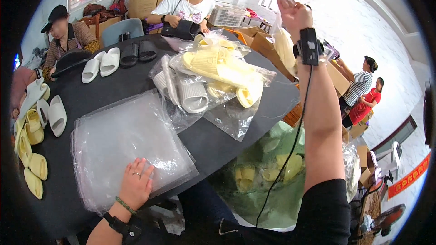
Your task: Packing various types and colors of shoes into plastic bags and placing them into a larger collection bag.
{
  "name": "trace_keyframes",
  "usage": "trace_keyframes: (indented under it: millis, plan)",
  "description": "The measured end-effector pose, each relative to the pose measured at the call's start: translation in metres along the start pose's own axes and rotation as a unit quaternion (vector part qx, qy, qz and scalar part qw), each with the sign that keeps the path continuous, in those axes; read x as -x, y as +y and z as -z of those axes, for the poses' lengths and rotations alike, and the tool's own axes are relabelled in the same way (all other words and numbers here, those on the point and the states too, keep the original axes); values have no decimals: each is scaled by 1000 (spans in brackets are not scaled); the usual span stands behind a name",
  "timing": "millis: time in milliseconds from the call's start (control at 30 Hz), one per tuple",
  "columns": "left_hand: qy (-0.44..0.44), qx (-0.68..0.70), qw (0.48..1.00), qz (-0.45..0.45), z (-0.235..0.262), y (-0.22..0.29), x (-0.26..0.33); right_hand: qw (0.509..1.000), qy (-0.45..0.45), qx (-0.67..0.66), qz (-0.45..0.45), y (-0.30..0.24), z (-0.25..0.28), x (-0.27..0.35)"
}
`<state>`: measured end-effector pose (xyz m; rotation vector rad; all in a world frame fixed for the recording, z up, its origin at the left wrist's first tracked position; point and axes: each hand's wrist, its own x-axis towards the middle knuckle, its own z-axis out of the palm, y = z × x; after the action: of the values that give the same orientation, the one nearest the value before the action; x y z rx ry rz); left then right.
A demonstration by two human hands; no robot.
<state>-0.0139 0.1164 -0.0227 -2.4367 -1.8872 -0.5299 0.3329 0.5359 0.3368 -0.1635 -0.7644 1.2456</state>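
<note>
My left hand [137, 182] lies flat on a stack of clear plastic bags [122, 131], at the stack's near right corner. The fingers are stretched out and hold nothing. My right hand [296, 16] is raised high at the far right, off the table, with its fingers curled in. What it holds, if anything, is hidden. Beyond the bags sits a pile of bagged slippers; a yellow slipper [204, 62] lies on top and a grey slipper [193, 96] lower down. Several unbagged yellow slippers [38, 165] line the table's left edge.
The dark-covered table [215, 156] also carries white slippers [109, 61] and black slippers [147, 51]. Two people sit at its far side. A green sack [268, 199] with yellow slippers stands right of my legs. A black cable [295, 143] hangs from my right wrist.
</note>
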Motion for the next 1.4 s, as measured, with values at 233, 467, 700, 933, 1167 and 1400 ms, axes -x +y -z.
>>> trace_keyframes:
  millis: [233,467,700,933,1167,1400]
  plan:
    - [12,10,1000,1,4,8,-12,997,-59,26,43,25,-26,-43]
    - [-2,20,1000,13,1,6,-8,961,-231,102,110,49,-41,-44]
    - [-20,28,999,27,14,10,-6,962,-201,173,66,120,41,-18]
    - [-8,15,1000,5,4,4,-9,909,6,328,-257,159,126,21]
    - [-9,4,1000,0,5,7,-7,896,-99,303,-309,108,82,61]
    - [-11,5,1000,-8,-6,3,-11,879,-204,347,-257,46,62,148]
